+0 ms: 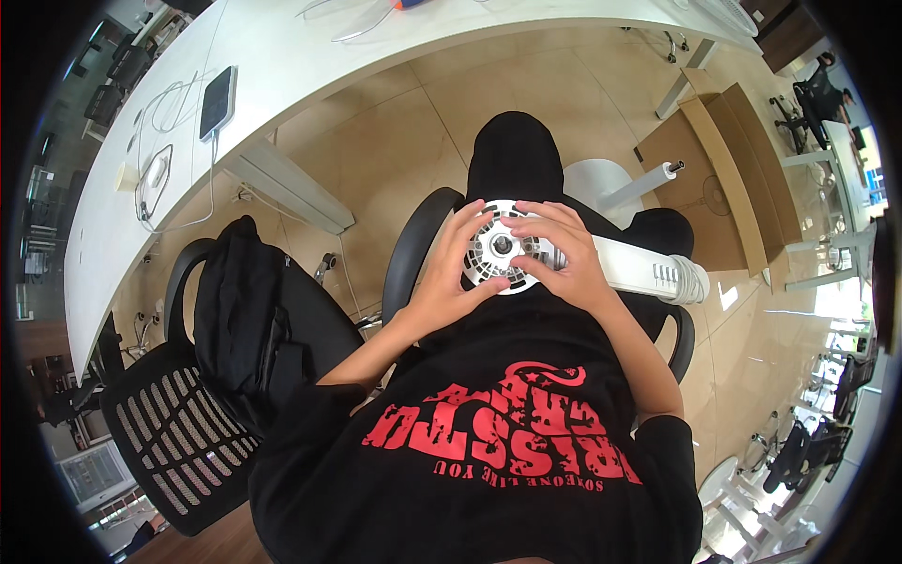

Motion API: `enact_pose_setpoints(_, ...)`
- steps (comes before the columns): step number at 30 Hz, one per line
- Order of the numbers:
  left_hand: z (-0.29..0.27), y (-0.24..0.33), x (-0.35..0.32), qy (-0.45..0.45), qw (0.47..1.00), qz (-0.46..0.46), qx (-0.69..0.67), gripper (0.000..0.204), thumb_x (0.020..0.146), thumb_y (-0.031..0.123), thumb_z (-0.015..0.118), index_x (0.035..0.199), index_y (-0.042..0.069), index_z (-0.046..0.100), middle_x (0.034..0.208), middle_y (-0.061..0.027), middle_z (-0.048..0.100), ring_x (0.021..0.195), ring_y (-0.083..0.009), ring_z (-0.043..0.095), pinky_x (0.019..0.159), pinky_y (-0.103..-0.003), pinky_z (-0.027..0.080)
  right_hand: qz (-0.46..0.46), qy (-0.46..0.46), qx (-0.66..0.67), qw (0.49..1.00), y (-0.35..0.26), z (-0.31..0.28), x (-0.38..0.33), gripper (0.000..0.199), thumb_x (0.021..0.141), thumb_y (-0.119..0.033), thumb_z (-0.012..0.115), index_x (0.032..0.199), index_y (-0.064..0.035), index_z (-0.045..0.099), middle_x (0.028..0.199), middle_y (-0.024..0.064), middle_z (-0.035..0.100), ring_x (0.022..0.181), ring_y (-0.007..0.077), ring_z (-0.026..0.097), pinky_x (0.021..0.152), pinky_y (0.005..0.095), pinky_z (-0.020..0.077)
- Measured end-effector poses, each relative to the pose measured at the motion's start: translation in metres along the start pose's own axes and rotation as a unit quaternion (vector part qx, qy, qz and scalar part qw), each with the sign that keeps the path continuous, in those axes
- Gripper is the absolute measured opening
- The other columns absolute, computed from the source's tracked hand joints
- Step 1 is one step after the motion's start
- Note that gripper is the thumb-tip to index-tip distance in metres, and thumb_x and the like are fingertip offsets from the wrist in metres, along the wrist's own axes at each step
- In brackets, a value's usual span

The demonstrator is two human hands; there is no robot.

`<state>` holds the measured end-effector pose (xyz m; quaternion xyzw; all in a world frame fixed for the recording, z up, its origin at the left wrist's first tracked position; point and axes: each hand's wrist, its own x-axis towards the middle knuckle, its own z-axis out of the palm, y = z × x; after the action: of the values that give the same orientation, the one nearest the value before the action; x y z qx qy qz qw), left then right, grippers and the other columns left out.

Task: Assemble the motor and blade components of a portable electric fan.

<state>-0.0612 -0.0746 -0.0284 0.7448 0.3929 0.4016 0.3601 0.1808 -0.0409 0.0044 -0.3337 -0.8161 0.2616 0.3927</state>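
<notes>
A white electric fan's motor head (481, 256), round and slotted, lies on my lap with its metal shaft pointing up from the middle. My left hand (449, 274) wraps the left side of its rim, thumb along the near edge. From the right, my right hand (569, 256) grips it, fingers over the far edge and thumb close to the shaft. A white fan body (639, 268) with a row of buttons and a coiled white cord (693, 280) at its end stretches rightward across my leg. Part of the motor head is hidden under my fingers.
On the white table (310, 56) are a phone (218, 101) on a cable and clear fan blades (366, 23). A white round base with a pole (639, 185) stands on the floor by an open cardboard box (705, 174). A chair at left holds a black backpack (246, 310).
</notes>
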Motion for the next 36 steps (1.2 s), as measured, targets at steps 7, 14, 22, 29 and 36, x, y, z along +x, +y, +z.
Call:
enact_pose_setpoints(7,0.0078,-0.0012,0.0017,0.028,1.000,0.000,0.003,0.069,0.093,0.024,0.082,0.151,0.005,0.049,0.167,-0.0225,0.036,0.154,-0.0406,0.039,0.122,-0.049,0.036,0.018,-0.011,0.044,0.999,0.0037,-0.0029,-0.0015,0.040,0.084,-0.012,0.086,0.122,-0.0041,0.075,0.128,0.0072,0.078,0.135,0.0326,0.064,0.112,0.0453,0.0479)
enact_pose_setpoints(14,0.0076,-0.0006,0.0006,0.031,0.999,-0.001,0.015,0.067,0.093,0.023,0.082,0.150,0.005,0.051,0.166,-0.0229,0.037,0.153,-0.0401,0.042,0.122,-0.049,0.037,0.016,-0.007,0.054,0.998,0.0038,-0.0048,-0.0010,0.043,0.083,-0.012,0.087,0.123,-0.0028,0.075,0.128,0.0106,0.076,0.132,0.0335,0.065,0.112,0.0453,0.0491)
enact_pose_setpoints(22,0.0077,-0.0011,0.0008,0.048,0.999,-0.004,0.006,0.064,0.090,0.024,0.085,0.145,0.003,0.058,0.164,-0.0242,0.043,0.150,-0.0447,0.045,0.120,-0.050,0.038,-0.009,-0.006,0.042,0.999,0.0072,-0.0035,-0.0004,0.043,0.083,-0.016,0.087,0.122,-0.0042,0.075,0.128,0.0112,0.074,0.131,0.0330,0.065,0.110,0.0449,0.0503)
enact_pose_setpoints(29,0.0073,-0.0006,0.0019,0.048,0.999,0.003,0.011,0.065,0.090,0.025,0.084,0.145,0.002,0.059,0.163,-0.0246,0.043,0.149,-0.0445,0.045,0.120,-0.050,0.039,0.004,0.001,0.067,0.998,0.0080,-0.0022,-0.0022,0.040,0.083,-0.012,0.085,0.121,-0.0040,0.074,0.127,0.0136,0.071,0.127,0.0331,0.065,0.107,0.0438,0.0513)
enact_pose_setpoints(36,0.0052,-0.0001,0.0014,0.030,0.999,0.004,0.024,0.064,0.092,0.021,0.080,0.149,0.005,0.056,0.167,-0.0240,0.037,0.153,-0.0414,0.042,0.122,-0.049,0.038,0.008,0.009,0.060,0.998,0.0058,-0.0021,-0.0022,0.039,0.082,-0.011,0.085,0.119,-0.0050,0.074,0.125,0.0156,0.070,0.125,0.0339,0.066,0.105,0.0429,0.0525)
